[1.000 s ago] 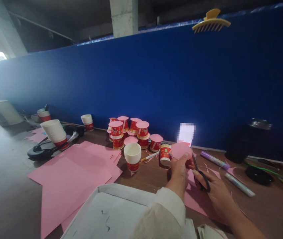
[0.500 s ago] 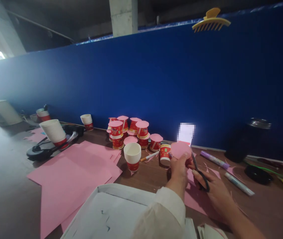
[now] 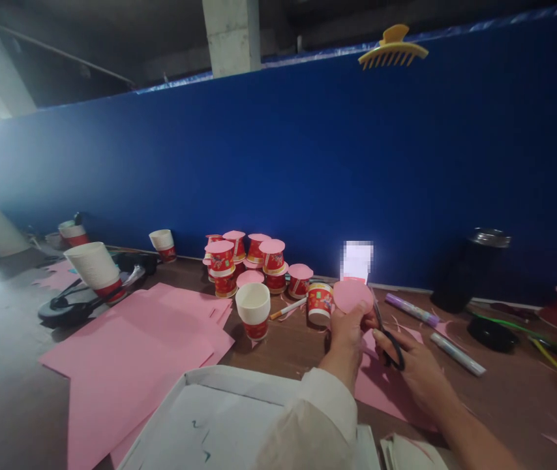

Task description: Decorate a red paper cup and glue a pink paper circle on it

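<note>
A round pink paper piece (image 3: 351, 296) is pinched between the thumb and fingers of my left hand (image 3: 347, 333). My right hand (image 3: 413, 365) has its fingers in the handles of black scissors (image 3: 392, 346), whose blades point up beside the right edge of the paper. Just left of my left hand, a red patterned cup (image 3: 320, 303) rests upside down. Farther left, an upright white and red cup (image 3: 253, 312) stands in front of several red cups (image 3: 273, 258) topped with pink paper discs. A lit phone screen, blurred out, leans behind the paper.
Large pink sheets (image 3: 136, 352) lie at left, near a white box (image 3: 229, 405). Stacked cups (image 3: 93, 269) stand beyond. At right are a purple tube (image 3: 411, 309), a clear tube (image 3: 457, 353), a dark bottle (image 3: 469, 271) and a round black lid (image 3: 492, 334). A blue partition (image 3: 259, 150) rises behind.
The view has shifted a little, so most things on the table appear farther left. My hands keep the same hold on the pink paper and the scissors.
</note>
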Motion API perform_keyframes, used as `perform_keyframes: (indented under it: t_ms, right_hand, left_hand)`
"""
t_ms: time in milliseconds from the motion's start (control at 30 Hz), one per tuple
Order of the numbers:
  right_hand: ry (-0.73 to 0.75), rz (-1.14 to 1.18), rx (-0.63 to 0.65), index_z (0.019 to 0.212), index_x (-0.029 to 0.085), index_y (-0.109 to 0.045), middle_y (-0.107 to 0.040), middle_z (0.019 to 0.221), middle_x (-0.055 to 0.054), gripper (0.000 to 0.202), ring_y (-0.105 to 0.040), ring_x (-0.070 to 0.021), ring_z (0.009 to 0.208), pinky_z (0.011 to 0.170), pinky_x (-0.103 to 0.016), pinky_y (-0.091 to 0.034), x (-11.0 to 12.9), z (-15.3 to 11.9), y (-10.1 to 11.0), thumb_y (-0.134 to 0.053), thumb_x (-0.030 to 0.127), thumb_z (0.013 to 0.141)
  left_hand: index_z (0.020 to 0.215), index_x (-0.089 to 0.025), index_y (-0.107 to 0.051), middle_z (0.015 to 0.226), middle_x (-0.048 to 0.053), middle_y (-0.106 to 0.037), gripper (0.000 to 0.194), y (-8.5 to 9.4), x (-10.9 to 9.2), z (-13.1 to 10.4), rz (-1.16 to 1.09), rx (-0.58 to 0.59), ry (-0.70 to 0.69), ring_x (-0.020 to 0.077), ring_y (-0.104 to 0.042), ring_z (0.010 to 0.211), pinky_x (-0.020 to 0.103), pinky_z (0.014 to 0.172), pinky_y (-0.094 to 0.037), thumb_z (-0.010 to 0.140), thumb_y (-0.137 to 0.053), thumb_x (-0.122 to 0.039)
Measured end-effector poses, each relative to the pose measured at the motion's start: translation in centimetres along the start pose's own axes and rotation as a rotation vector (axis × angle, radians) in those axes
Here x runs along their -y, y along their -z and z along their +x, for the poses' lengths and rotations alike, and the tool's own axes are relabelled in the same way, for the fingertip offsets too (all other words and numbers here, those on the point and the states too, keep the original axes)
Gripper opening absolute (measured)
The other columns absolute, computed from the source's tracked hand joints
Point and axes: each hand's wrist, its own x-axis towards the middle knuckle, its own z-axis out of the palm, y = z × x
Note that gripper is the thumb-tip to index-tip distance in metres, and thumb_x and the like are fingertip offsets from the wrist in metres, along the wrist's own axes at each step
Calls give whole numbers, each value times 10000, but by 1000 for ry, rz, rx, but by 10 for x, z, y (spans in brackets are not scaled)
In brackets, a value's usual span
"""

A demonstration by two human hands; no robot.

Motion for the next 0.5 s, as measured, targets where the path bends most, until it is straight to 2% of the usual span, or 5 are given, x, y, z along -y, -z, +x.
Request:
perform_keyframes:
  t_ms: [100, 167, 300, 500]
  right_hand:
    - [-94, 101, 81, 879, 257, -783, -679, 673, -12, 410, -581, -202, 597, 596, -334, -503, -4, 0, 1, -663, 633, 767]
    - [-96, 133, 91, 834, 263, -778, -671, 669, -12, 357, -561, -202, 595, 600, -336, -492, -3, -1, 1, -688, 600, 758]
    - [-95, 165, 36, 780, 273, -772, -632, 622, 0, 331, -533, -194, 581, 592, -324, -468, 5, -5, -1, -685, 592, 761]
    - [-105, 208, 9, 850, 257, -787, -583, 583, 14, 352, -472, -171, 543, 552, -309, -423, 11, -9, -4, -691, 584, 765]
  left_hand:
    - [681, -135, -641, 576, -4, -592, 358, -1, -1, -1, -5, -2, -9, 102, -541, 526, 230, 534, -435, 507, -878, -339]
    - [709, -134, -653, 589, -3, -603, 354, -1, -1, -2, -7, -6, -15, 103, -549, 533, 228, 537, -442, 512, -872, -330]
    - [744, -134, -656, 614, 3, -624, 367, -1, -2, -2, -14, 2, -17, 101, -559, 539, 229, 549, -467, 523, -874, -329]
    - [741, -120, -655, 609, 21, -634, 392, 1, 1, 2, -8, -9, 10, 99, -570, 529, 212, 521, -458, 512, -885, -340]
